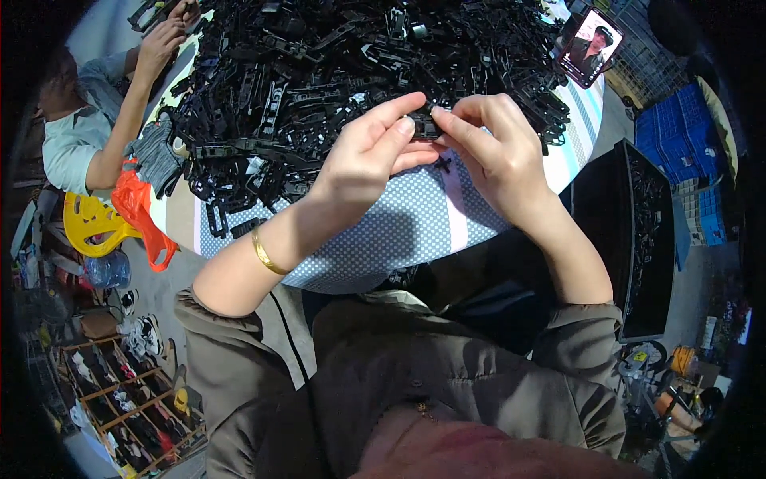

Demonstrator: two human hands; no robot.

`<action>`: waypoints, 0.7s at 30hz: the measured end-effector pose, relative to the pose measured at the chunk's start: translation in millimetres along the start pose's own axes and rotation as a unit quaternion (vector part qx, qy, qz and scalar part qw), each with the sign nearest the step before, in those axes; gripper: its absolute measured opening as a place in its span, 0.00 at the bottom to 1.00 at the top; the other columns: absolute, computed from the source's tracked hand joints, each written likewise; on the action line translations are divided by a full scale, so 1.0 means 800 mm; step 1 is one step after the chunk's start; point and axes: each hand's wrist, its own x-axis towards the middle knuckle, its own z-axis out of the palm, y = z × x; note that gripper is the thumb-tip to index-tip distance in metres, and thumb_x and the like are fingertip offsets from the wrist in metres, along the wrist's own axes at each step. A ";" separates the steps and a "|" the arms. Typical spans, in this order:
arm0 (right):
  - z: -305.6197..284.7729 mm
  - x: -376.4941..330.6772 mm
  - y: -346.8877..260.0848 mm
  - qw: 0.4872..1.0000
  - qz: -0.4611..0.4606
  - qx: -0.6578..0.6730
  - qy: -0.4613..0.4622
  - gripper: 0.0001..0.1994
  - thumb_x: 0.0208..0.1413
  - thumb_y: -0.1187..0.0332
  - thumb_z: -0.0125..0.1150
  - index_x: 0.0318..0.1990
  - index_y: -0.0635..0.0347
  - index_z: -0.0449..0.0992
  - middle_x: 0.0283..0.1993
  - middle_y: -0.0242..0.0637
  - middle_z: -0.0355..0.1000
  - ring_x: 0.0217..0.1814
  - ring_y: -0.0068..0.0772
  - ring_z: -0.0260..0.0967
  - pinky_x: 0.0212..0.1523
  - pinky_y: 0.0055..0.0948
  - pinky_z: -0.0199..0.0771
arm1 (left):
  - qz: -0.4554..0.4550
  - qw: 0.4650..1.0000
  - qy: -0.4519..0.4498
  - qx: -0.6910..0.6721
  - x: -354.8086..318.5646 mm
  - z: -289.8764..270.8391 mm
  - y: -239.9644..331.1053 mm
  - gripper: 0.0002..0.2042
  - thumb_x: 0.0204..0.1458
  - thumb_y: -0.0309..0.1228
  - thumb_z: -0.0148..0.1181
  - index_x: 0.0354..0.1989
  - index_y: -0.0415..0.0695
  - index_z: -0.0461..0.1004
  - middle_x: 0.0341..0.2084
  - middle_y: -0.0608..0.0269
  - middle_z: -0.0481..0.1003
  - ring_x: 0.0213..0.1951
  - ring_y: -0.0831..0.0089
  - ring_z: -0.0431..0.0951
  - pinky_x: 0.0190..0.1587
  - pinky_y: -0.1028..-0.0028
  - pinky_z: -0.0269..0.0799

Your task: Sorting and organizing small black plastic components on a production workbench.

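Both of my hands meet over the near part of the table, around a small black plastic part (424,125). My left hand (375,144) has its thumb and fingers closed on the part's left side. From the other side, my right hand (496,148) pinches it between thumb and fingertips. Fingers hide much of the part, so its exact kind cannot be made out. Just beyond and to the left lies a large heap of black plastic parts (311,72), many of them long and narrow. A small black piece (444,164) sits on the patterned tablecloth (375,239) below my fingers.
A phone (591,48) stands at the table's far right. On the left, another person's hand (162,44) works at the heap's edge, near grey gloves (153,152) and an orange-red bag (137,203). A black bin (638,263) with black parts stands right, before blue crates (674,136).
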 end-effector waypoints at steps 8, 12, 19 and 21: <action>-0.007 0.015 -0.008 0.998 -0.040 0.007 -0.044 0.16 0.35 0.74 0.65 0.37 0.62 0.74 0.33 0.37 0.70 0.31 0.35 0.67 0.28 0.28 0.70 | -0.007 0.999 -0.024 -0.049 0.003 -0.003 -0.011 0.19 0.60 0.27 0.37 0.57 0.30 0.53 0.43 0.52 0.69 0.42 0.73 0.74 0.46 0.80 0.72; -0.004 0.013 -0.004 0.998 -0.048 0.030 -0.038 0.17 0.34 0.75 0.66 0.38 0.62 0.74 0.34 0.38 0.71 0.32 0.36 0.69 0.29 0.28 0.72 | 0.013 1.000 0.001 -0.015 0.000 0.003 -0.005 0.18 0.59 0.25 0.39 0.57 0.31 0.54 0.43 0.53 0.69 0.42 0.73 0.74 0.45 0.80 0.72; 0.000 0.007 -0.006 0.997 -0.078 -0.013 -0.006 0.19 0.34 0.75 0.66 0.40 0.63 0.73 0.36 0.41 0.72 0.35 0.39 0.71 0.33 0.29 0.74 | 0.030 0.999 0.012 0.032 0.002 0.000 -0.006 0.20 0.58 0.26 0.40 0.56 0.27 0.52 0.40 0.52 0.71 0.40 0.73 0.74 0.44 0.77 0.73; 0.002 0.007 -0.002 0.999 -0.008 0.047 0.005 0.20 0.36 0.73 0.67 0.41 0.64 0.72 0.37 0.43 0.72 0.36 0.41 0.72 0.36 0.28 0.74 | 0.018 1.000 0.001 -0.009 0.004 -0.007 -0.004 0.19 0.58 0.25 0.39 0.57 0.29 0.53 0.41 0.51 0.70 0.41 0.72 0.75 0.45 0.77 0.73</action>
